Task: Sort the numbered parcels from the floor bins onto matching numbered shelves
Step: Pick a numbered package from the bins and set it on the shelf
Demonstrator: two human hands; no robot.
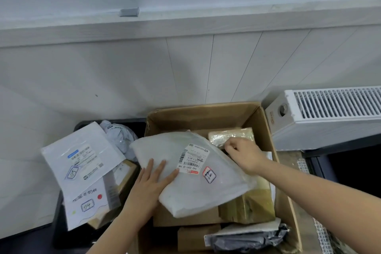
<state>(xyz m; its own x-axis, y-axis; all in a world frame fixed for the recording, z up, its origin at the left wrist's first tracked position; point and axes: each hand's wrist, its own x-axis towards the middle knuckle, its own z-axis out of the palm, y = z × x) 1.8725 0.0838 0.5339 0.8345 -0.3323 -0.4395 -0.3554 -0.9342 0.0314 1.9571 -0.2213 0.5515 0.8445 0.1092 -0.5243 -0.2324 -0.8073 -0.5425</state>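
Left hand point(153, 179) flat on white parcel point(193, 173).

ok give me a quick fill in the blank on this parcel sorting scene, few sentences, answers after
1. The left hand lies flat on the white ___ parcel.
2. That parcel rests over the open ___ box.
3. The right hand reaches to a tape-wrapped parcel at the box's ___ end.
4. The white envelope in the black bin carries the handwritten number ___.

Missing words: plastic; cardboard; far; 05
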